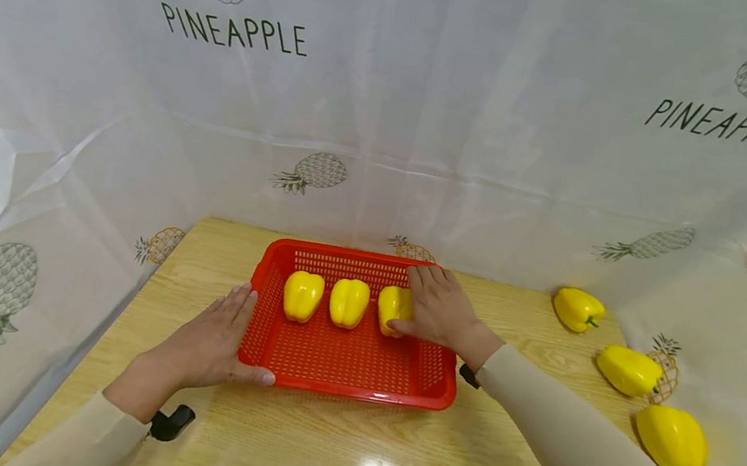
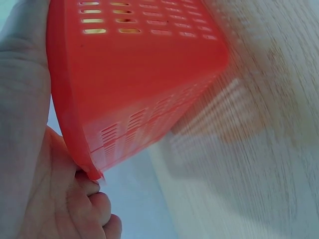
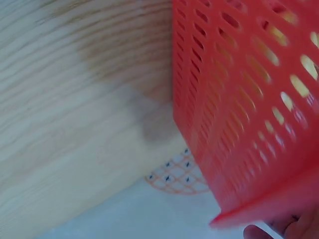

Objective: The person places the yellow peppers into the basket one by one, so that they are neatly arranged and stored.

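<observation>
A red plastic basket (image 1: 336,388) holds three yellow bell peppers in a row: a left one (image 1: 302,296), a middle one (image 1: 348,303) and a right one (image 1: 391,308). Over the basket's right side, my right hand (image 1: 438,307) grips the right pepper, its thumb on the near side. The hand hides part of that pepper. Along the left rim, my left hand (image 1: 209,337) rests with extended fingers, thumb at the front corner. The left wrist view shows the left fingers (image 2: 99,209) by the basket's rim (image 2: 70,114).
Three more yellow peppers lie at the table's right: a far one (image 1: 578,309), a middle one (image 1: 628,371) and a near one (image 1: 671,439). A pineapple-printed sheet (image 1: 468,134) hangs behind the wooden table (image 1: 284,445) and down both sides.
</observation>
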Motion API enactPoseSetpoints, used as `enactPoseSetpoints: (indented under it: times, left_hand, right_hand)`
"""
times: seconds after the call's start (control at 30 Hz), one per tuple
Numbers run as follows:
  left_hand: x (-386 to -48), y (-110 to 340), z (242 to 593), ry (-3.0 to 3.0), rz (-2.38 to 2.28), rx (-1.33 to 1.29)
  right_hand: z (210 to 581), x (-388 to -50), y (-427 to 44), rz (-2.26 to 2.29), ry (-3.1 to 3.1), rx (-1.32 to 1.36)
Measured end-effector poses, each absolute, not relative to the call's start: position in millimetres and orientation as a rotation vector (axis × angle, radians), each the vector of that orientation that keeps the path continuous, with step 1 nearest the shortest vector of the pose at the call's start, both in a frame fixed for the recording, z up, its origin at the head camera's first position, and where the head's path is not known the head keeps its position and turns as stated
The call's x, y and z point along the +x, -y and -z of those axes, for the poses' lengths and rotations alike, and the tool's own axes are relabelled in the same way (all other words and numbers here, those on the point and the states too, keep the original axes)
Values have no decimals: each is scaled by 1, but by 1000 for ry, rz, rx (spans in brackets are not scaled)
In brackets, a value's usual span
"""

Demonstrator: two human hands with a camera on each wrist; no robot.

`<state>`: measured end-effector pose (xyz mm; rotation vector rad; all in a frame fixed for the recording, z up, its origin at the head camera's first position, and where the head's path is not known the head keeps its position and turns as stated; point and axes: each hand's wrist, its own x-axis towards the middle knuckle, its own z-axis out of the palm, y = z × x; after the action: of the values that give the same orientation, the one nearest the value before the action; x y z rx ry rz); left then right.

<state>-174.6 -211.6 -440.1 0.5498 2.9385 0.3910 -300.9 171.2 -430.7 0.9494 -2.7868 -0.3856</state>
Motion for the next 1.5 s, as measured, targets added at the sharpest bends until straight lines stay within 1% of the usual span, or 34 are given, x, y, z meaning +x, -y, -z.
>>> enactPoseSetpoints:
  times: [0.27,0.5,0.77,1.03,1.23,1.5]
  left_hand:
    - [-176,216,445,-2944,-419,539]
    - [-176,216,443,-2941,-444,543]
    - [-174,215,442,-2932,-453,549]
    - [-175,215,441,-2924,-458,545]
    - [-175,216,443,-2925,-455,557]
    - [-175,215,444,-2924,-454,571]
  right_hand:
    - [413,-294,-198,298,2744,846]
    - [411,-285,-235,153,2653,705]
    - [425,-263,-293,-11,2541,521]
    - [442,-235,-352,21,2504,338]
    - [454,-214,-391,49,2443,248]
    - [463,-182,-433,-60,2714,-112]
